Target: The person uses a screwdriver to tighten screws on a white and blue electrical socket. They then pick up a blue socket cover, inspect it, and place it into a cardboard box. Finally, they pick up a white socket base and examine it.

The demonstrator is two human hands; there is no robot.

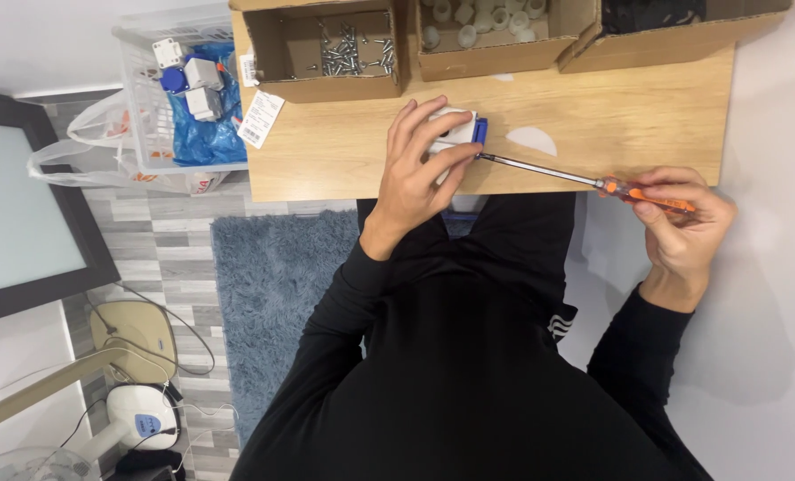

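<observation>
My left hand [420,165] grips a small white part with a blue end [465,130] and presses it onto the wooden table [344,151]. My right hand [682,223] holds an orange-handled screwdriver [651,193] past the table's right end. Its long metal shaft [540,169] runs left, and the tip meets the blue end of the part. Black sleeves cover both arms.
Three open cardboard boxes line the far edge: one with screws [348,53], one with white round caps [482,22], one with dark items [656,13]. A white basket [179,89] with white and blue parts stands left of the table. A blue rug [273,285] lies below.
</observation>
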